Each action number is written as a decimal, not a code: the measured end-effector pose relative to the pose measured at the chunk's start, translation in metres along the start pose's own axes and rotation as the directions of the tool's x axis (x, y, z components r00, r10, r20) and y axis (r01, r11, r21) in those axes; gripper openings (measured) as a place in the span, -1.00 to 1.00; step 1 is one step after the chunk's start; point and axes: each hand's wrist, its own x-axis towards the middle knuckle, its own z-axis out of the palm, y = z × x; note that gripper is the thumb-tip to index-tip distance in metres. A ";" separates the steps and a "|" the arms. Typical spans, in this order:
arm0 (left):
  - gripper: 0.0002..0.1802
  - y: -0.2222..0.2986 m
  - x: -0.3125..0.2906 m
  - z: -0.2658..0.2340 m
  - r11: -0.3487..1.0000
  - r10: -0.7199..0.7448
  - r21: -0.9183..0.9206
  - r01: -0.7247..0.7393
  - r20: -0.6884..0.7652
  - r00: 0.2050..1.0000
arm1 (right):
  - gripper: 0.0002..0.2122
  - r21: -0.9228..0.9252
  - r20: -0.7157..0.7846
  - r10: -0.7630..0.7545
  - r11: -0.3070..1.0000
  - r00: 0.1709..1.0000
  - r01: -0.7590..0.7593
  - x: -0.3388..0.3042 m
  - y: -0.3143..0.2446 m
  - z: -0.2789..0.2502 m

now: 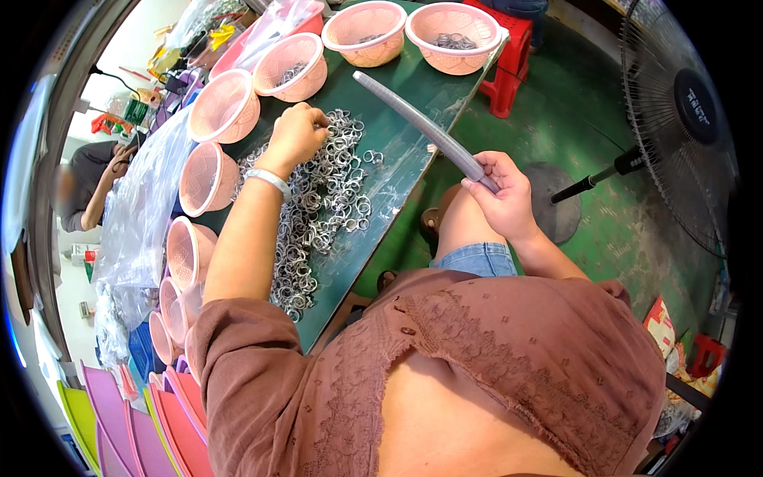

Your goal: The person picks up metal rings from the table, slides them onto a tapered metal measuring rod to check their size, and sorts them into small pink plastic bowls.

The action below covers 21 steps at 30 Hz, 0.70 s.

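In my right hand (505, 191) is a grey tapered ring mandrel (425, 126), gripped by its thick end with the thin end angled up and left over the table edge. A long heap of silver metal rings (318, 203) covers the middle of the green table (397, 95). Over the far part of this heap is my left hand (299, 135), its fingers curled together and pointing down at the rings. Whatever its fingertips pinch, if anything, is hidden. A few loose rings (373, 157) lie apart, to the right of the heap.
Pink plastic baskets line the table's far and left sides; one basket (453, 38) at the far right holds rings. Clear plastic sheeting (143, 207) lies at left. Beyond it, a person (95, 179) sits. A black fan (691, 111) and red stool (507, 67) stand at right.
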 end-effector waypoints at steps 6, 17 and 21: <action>-0.81 0.000 -0.011 0.010 0.999 -0.001 -0.043 -0.004 -0.119 0.993 | -0.77 -0.025 0.026 0.003 1.000 1.000 -0.002 -0.002 0.002 0.008; -0.85 0.009 -0.046 0.001 -0.069 -0.259 -0.995 0.066 0.081 0.962 | -0.77 -0.097 0.133 0.075 0.993 0.988 -0.063 -0.004 0.008 0.016; -0.85 0.021 -0.057 0.011 -0.159 -0.236 -0.979 -0.126 -0.087 0.968 | -0.77 -0.172 0.199 0.082 0.984 0.977 -0.048 -0.004 0.003 0.020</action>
